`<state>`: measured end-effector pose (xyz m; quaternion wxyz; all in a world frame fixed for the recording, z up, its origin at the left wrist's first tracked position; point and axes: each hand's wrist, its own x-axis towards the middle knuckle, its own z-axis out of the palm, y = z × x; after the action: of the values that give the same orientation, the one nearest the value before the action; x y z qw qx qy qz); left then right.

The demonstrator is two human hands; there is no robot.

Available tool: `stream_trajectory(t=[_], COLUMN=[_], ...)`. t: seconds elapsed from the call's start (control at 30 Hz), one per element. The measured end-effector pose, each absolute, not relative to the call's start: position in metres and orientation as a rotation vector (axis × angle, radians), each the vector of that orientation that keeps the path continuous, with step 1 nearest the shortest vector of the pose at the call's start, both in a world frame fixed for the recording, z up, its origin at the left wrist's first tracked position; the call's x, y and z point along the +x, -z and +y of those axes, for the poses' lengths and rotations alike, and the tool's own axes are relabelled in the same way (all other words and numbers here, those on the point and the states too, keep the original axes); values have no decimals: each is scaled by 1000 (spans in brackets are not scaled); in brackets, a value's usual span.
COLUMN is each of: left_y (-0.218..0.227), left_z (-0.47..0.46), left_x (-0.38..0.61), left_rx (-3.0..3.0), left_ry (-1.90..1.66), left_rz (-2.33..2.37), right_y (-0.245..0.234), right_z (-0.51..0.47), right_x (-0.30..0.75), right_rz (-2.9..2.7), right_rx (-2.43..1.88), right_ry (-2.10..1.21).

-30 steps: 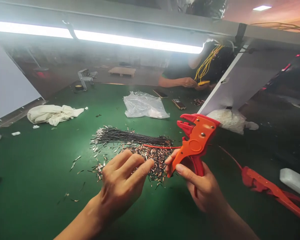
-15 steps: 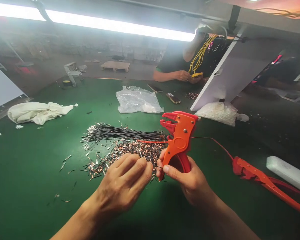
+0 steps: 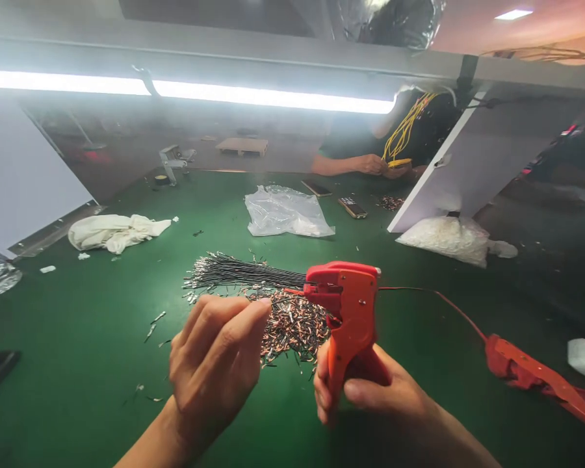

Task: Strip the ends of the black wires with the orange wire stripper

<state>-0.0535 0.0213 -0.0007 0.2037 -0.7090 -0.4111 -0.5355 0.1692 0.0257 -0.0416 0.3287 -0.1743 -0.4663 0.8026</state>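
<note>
My right hand is wrapped round the handles of an orange wire stripper, held upright with its jaws pointing left. My left hand hovers just left of it, fingers curled together in a pinch; I cannot make out what is between them. Behind both hands a bundle of thin black wires lies on the green table, with a heap of stripped copper-tipped offcuts in front of it. A red wire runs right from the stripper's head.
A second orange tool lies at the right. A clear plastic bag, a white cloth, a bag of white pieces and two phones lie farther back. Another person's hands hold yellow wires across the table.
My right hand has drawn the stripper down and towards me, turning it more upright. My left hand has lifted off the offcuts and pinched its fingers. The view has tilted.
</note>
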Motion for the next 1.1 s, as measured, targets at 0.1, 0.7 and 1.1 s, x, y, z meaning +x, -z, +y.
stream_trajectory(t=[0.1,0.7,1.1], left_y=[0,-3,-7], left_z=[21,24,23], left_x=[-56,-59,-64], left_rx=[-2010,-2103,-2190], left_ry=[1475,1354,1301], left_rz=[-1138,-1046,-988], right_y=[44,45,46], right_z=[22,20,15], right_x=[169,166,168], right_rz=[-1221,-1234,-1252], right_rx=[-446,-392,-521], right_ry=[-2193,-2273,-2207])
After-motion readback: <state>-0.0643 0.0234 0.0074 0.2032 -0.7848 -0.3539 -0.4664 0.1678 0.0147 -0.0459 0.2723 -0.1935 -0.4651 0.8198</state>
